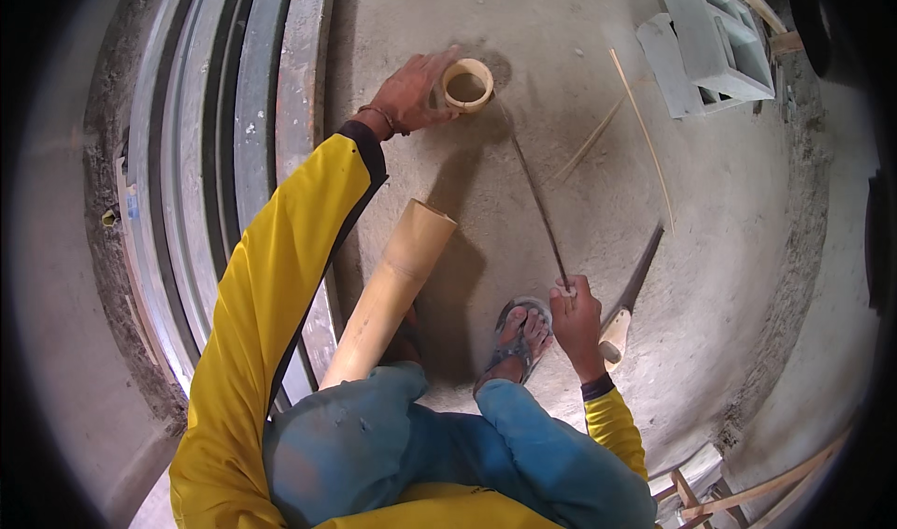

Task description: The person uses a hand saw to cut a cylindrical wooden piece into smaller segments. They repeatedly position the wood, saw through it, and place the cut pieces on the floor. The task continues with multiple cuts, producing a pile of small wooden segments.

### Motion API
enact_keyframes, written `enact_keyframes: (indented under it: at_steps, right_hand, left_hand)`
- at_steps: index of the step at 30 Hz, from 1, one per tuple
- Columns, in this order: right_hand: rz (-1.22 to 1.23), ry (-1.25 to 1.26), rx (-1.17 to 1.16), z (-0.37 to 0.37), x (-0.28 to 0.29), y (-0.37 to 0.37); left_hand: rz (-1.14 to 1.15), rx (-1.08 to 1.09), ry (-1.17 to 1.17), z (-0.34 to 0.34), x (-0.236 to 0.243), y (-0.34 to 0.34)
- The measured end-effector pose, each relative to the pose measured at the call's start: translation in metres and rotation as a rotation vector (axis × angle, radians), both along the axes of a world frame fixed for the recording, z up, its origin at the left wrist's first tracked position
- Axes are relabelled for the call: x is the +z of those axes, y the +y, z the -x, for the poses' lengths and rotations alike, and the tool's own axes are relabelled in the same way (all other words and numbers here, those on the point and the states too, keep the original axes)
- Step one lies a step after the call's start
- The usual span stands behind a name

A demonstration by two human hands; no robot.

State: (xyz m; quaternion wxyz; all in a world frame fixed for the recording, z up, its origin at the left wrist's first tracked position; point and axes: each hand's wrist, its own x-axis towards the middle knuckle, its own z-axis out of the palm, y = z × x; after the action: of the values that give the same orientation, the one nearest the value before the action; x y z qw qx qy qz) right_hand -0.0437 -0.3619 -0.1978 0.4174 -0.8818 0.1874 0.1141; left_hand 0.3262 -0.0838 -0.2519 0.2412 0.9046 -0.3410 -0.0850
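At the far side of the floor, my left hand (pixel 411 94) is closed around the side of a short bamboo ring (pixel 467 85), its open end facing up. My right hand (pixel 576 328), low on the right beside my foot, is wrapped round the near end of a long, thin, dark rod-like tool (pixel 534 183). Its far tip reaches close to the ring; whether they touch I cannot tell. A longer bamboo tube (pixel 385 291) leans against my left leg, cut end pointing away from me. Its lower end is hidden behind my knee.
A handsaw (pixel 633 291) with a wooden handle lies right of my right hand. Thin bamboo strips (pixel 645 132) are on the concrete floor (pixel 738 239). Grey hollow blocks (pixel 715 38) stand at the far right. Long metal beams (pixel 257 99) run along the left.
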Motion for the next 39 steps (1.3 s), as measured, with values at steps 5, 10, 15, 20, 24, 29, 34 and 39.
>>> enact_keyframes:
  at_steps: [5, 10, 15, 20, 24, 29, 34, 39]
  right_hand:
    - [0.025, -0.024, 0.058, -0.028, -0.004, 0.008]
    - [0.045, 0.036, 0.061, -0.035, -0.002, 0.011]
    - [0.048, -0.074, 0.073, -0.033, -0.005, 0.01]
    - [-0.035, 0.014, -0.047, -0.033, 0.014, 0.011]
    - [0.066, -0.133, 0.08, -0.035, -0.011, 0.009]
    - [0.089, -0.029, 0.133, -0.042, -0.012, 0.007]
    - [0.111, -0.087, 0.125, -0.044, -0.01, 0.006]
    - [0.059, -0.072, 0.055, -0.042, 0.009, 0.012]
  left_hand:
    - [0.041, 0.126, 0.089, 0.011, -0.01, 0.001]
    - [0.102, 0.155, 0.139, 0.014, -0.008, 0.0]
    - [0.056, 0.177, 0.13, 0.012, -0.011, -0.002]
    - [0.072, 0.17, 0.091, 0.015, -0.01, -0.001]
    - [0.085, 0.153, 0.099, 0.012, -0.01, -0.003]
    - [0.066, 0.174, 0.089, 0.012, -0.016, 0.003]
    - [0.104, 0.224, 0.181, 0.014, -0.011, -0.005]
    - [0.239, 0.238, 0.101, 0.017, -0.011, 0.003]
